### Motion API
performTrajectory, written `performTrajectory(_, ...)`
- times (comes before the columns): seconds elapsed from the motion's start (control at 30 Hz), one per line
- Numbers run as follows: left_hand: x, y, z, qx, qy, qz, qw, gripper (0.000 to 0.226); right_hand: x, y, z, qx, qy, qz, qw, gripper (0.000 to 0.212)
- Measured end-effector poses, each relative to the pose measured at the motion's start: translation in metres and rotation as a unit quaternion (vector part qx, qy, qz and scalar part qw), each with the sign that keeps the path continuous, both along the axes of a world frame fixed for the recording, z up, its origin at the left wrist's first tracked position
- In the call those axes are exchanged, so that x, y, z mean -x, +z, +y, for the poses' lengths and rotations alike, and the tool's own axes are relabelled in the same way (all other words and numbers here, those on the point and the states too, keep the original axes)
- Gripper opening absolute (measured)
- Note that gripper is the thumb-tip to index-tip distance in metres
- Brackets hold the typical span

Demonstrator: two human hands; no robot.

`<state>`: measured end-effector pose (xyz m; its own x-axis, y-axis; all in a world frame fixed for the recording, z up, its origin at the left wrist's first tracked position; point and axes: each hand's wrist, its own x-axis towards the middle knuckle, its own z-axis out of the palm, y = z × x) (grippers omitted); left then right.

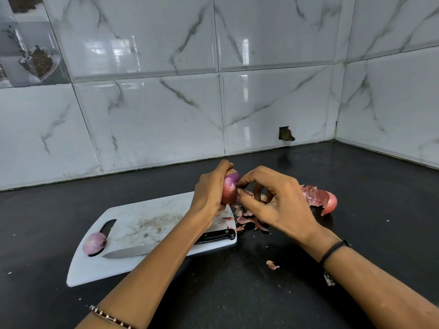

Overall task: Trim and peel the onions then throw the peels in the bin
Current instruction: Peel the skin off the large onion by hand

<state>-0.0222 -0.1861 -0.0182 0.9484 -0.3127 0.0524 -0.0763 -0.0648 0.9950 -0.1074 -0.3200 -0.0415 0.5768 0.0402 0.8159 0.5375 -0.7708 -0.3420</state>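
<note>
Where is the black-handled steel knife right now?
The knife lies left of centre in the head view, along the white plastic cutting board's near edge, blade tip by the peeled purple onion.

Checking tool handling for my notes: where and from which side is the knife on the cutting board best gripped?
Take the knife by its black handle, probably from above at the cutting board's right edge. It lies flat, blade pointing left toward the peeled onion; the left forearm crosses the middle, leaving the handle free.

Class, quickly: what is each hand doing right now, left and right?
Left hand: holding, fingers curled round the onion.
Right hand: closed, fingertips pinching the skin on that same onion.
</note>
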Motion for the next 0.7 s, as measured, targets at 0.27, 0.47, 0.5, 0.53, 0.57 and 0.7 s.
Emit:
performTrajectory(0.27,0.0015,0.0021,0.0003,-0.023,0.016,-0.021,0.999,0.039,0.0003,0.0018,0.0024,-0.027,-0.007,0.011,1.0,0.017)
performTrajectory(0.47,0.0026,0.0023,0.0024,-0.044,0.02,-0.033,0.998,0.042,-0.0017,0.0,-0.0011,-0.005,-0.019,0.009,1.0,0.016)
performTrajectory(0.5,0.0022,0.0023,0.0022,-0.05,0.022,-0.035,0.998,0.042,-0.0021,-0.0002,-0.0019,-0.001,-0.02,0.009,1.0,0.016)
performTrajectory(0.53,0.0016,0.0019,0.002,-0.056,0.022,-0.036,0.998,0.043,-0.0024,-0.0007,-0.0028,0.005,-0.022,0.009,1.0,0.016)
performTrajectory(0.57,0.0014,0.0015,0.0018,-0.062,0.02,-0.037,0.997,0.043,-0.0026,-0.0009,-0.0035,0.011,-0.022,0.008,1.0,0.015)
performTrajectory(0.7,0.0013,-0.0027,0.0012,-0.096,0.009,-0.039,0.995,0.044,-0.0027,-0.0028,-0.0054,0.033,-0.038,0.01,0.999,0.017)
